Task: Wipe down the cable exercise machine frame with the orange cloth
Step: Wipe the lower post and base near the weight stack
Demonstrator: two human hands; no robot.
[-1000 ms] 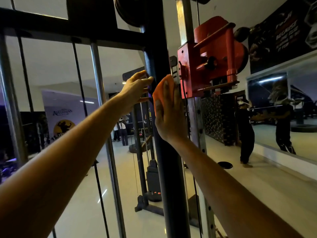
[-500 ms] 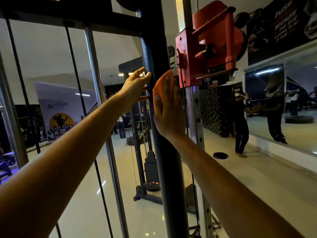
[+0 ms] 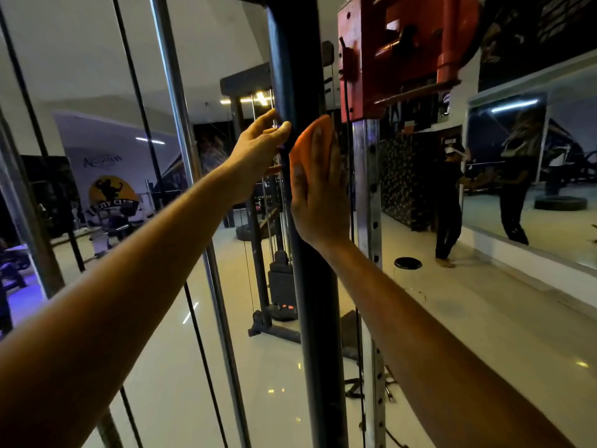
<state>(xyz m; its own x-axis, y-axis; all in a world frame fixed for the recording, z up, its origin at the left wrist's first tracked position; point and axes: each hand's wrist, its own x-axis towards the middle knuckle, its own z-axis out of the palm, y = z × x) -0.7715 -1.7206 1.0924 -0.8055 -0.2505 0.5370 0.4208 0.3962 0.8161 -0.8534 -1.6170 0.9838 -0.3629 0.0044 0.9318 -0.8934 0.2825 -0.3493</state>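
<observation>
Matt black metal post (image 3: 318, 318)

Right hand (image 3: 318, 189) and orange cloth (image 3: 308, 137) slid slightly lower on post (image 3: 318, 318).

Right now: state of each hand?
Left hand: open, fingers touching the black post.
Right hand: open, flat, pressing the orange cloth against it.

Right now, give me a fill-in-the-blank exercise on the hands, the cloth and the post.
1. The right hand presses the ____ cloth flat against the black post.
2. The left hand touches the post on its ____ side.
3. The red carriage sits ____ the right hand.

Missing words: orange; left; above
</observation>
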